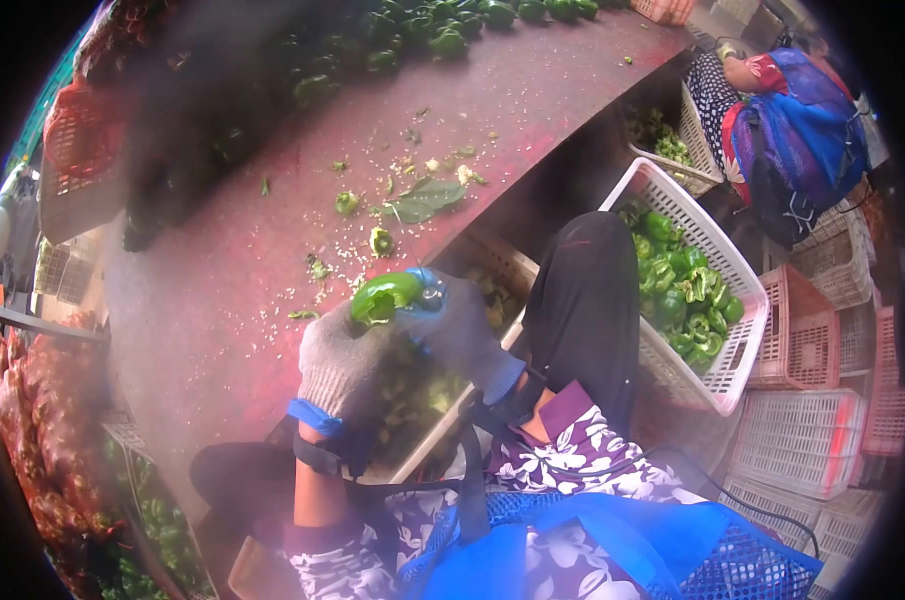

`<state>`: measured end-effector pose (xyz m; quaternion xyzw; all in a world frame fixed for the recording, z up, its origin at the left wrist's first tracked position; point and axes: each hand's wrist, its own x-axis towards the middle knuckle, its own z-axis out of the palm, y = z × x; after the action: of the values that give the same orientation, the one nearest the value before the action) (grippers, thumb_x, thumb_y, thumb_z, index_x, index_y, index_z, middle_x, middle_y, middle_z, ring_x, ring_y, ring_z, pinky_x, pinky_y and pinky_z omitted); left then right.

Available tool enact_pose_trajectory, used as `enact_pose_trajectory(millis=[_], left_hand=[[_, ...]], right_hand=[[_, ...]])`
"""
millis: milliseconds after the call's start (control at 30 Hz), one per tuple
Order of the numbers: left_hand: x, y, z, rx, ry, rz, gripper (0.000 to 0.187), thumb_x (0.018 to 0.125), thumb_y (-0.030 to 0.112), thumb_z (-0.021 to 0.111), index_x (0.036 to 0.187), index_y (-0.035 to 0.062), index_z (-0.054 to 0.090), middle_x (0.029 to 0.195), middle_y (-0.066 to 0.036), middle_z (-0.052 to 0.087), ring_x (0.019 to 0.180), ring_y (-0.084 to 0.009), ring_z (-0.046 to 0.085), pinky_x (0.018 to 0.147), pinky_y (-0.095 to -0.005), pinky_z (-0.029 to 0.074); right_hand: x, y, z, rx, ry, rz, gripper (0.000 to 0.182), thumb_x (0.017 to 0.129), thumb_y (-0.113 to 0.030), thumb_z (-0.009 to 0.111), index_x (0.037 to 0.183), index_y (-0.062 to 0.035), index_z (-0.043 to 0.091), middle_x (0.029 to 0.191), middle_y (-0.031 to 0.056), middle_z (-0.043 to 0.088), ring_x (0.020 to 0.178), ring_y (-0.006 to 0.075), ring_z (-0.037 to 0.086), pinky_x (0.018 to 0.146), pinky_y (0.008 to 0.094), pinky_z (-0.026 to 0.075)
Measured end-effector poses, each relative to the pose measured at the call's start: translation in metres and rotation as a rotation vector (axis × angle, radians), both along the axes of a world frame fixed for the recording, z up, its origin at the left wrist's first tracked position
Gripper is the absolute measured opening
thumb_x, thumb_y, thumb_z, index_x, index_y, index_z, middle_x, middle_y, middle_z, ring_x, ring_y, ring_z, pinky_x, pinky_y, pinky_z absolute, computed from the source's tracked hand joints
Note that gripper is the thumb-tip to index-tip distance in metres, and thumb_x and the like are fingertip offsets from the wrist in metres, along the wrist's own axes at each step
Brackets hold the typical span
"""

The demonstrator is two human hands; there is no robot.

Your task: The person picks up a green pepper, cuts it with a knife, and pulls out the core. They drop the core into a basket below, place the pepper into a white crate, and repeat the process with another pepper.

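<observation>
My left hand, in a pale knit glove, is closed around a green bell pepper whose cut, hollow end faces left. Close against the pepper's right side is my right hand, in a grey-blue glove, its fingers closed on a small tool with a shiny metal part and some blue on it. The tool's exact kind is too small and blurred to tell. On the table just beyond my hands lie a cut pepper core, another green piece, a leaf and scattered seeds.
Many whole green peppers lie along the table's far side. Right of my knee stands a white crate holding cut peppers. A crate with scraps sits beneath my hands. Stacked crates and another person are at right. Haze blurs the upper left.
</observation>
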<state>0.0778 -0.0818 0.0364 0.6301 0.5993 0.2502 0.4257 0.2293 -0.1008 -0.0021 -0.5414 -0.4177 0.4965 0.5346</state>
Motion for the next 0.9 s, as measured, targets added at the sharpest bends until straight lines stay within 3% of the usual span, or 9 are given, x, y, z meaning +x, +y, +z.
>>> enact_pose_trajectory(millis=[33, 133, 333, 433, 533, 633, 733, 833, 900], left_hand=[[0.001, 0.000, 0.000, -0.016, -0.041, 0.001, 0.031, 0.085, 0.013, 0.068, 0.114, 0.0010, 0.071, 0.090, -0.002, 0.072, 0.081, -0.0081, 0.063, 0.075, -0.0267, 0.050], [0.004, -0.003, 0.014, -0.062, -0.012, -0.011, 0.034, 0.082, 0.013, 0.070, 0.114, 0.0013, 0.071, 0.091, -0.002, 0.073, 0.083, -0.0088, 0.063, 0.076, -0.0276, 0.051], [0.002, -0.004, 0.025, -0.083, 0.021, -0.076, 0.036, 0.080, 0.014, 0.074, 0.113, 0.0009, 0.071, 0.093, -0.002, 0.073, 0.082, -0.0095, 0.064, 0.076, -0.0280, 0.051], [0.001, -0.003, 0.010, 0.038, 0.065, 0.014, 0.034, 0.074, 0.019, 0.076, 0.105, 0.0045, 0.074, 0.079, -0.008, 0.073, 0.074, -0.0148, 0.070, 0.069, -0.0305, 0.053], [0.004, -0.008, 0.025, -0.200, -0.153, 0.067, 0.029, 0.078, 0.016, 0.076, 0.101, -0.0002, 0.074, 0.078, -0.004, 0.072, 0.074, -0.0097, 0.066, 0.067, -0.0275, 0.051], [-0.014, -0.010, -0.004, -0.068, -0.472, 0.003, 0.023, 0.081, 0.014, 0.076, 0.096, -0.0038, 0.073, 0.076, -0.001, 0.069, 0.071, -0.0077, 0.063, 0.064, -0.0251, 0.050], [-0.028, -0.008, 0.001, -0.159, -0.549, 0.015, 0.022, 0.081, 0.013, 0.077, 0.093, -0.0044, 0.073, 0.075, 0.000, 0.068, 0.068, -0.0083, 0.062, 0.062, -0.0252, 0.049], [-0.011, -0.005, -0.002, 0.040, -0.464, 0.143, 0.022, 0.082, 0.016, 0.075, 0.094, -0.0028, 0.073, 0.072, -0.002, 0.068, 0.067, -0.0095, 0.062, 0.061, -0.0269, 0.049], [-0.019, 0.002, -0.012, 0.242, 0.096, 0.172, 0.023, 0.083, 0.017, 0.074, 0.097, -0.0012, 0.073, 0.074, -0.004, 0.069, 0.069, -0.0097, 0.062, 0.064, -0.0281, 0.051]], right_hand=[[0.001, 0.000, 0.002, 0.012, 0.009, -0.002, 0.024, 0.080, -0.008, 0.075, 0.102, -0.0002, 0.070, 0.080, 0.0047, 0.071, 0.070, 0.0065, 0.061, 0.065, 0.0275, 0.052], [0.006, 0.002, -0.001, 0.058, -0.107, 0.050, 0.025, 0.078, -0.012, 0.077, 0.100, -0.0008, 0.071, 0.079, 0.0062, 0.071, 0.071, 0.0068, 0.062, 0.066, 0.0278, 0.052], [0.010, 0.006, -0.004, 0.093, -0.099, 0.100, 0.023, 0.078, -0.013, 0.078, 0.097, -0.0016, 0.072, 0.076, 0.0053, 0.070, 0.067, 0.0068, 0.061, 0.065, 0.0276, 0.052], [0.009, 0.006, -0.001, 0.121, -0.026, 0.108, 0.021, 0.080, -0.013, 0.077, 0.097, -0.0017, 0.072, 0.078, 0.0024, 0.071, 0.067, 0.0063, 0.061, 0.064, 0.0265, 0.052], [0.025, 0.003, 0.013, -0.102, 0.009, 0.253, 0.027, 0.082, -0.013, 0.078, 0.105, -0.0011, 0.072, 0.090, -0.0003, 0.071, 0.077, 0.0039, 0.062, 0.070, 0.0231, 0.051], [0.033, 0.010, -0.009, -0.058, 0.327, 0.288, 0.022, 0.086, -0.014, 0.075, 0.104, -0.0005, 0.072, 0.090, 0.0004, 0.071, 0.074, 0.0041, 0.061, 0.066, 0.0229, 0.050], [0.026, 0.012, -0.015, 0.018, 0.533, 0.207, 0.020, 0.089, -0.016, 0.073, 0.104, -0.0012, 0.072, 0.088, 0.0001, 0.070, 0.072, 0.0050, 0.061, 0.061, 0.0232, 0.050], [0.027, 0.009, -0.003, -0.188, 0.497, 0.069, 0.024, 0.090, -0.010, 0.072, 0.110, 0.0010, 0.068, 0.088, 0.0041, 0.069, 0.068, 0.0097, 0.065, 0.061, 0.0253, 0.055], [0.029, 0.007, -0.015, -0.127, 0.582, 0.035, 0.028, 0.089, -0.009, 0.072, 0.114, 0.0010, 0.067, 0.093, 0.0075, 0.070, 0.074, 0.0133, 0.067, 0.068, 0.0279, 0.057]])
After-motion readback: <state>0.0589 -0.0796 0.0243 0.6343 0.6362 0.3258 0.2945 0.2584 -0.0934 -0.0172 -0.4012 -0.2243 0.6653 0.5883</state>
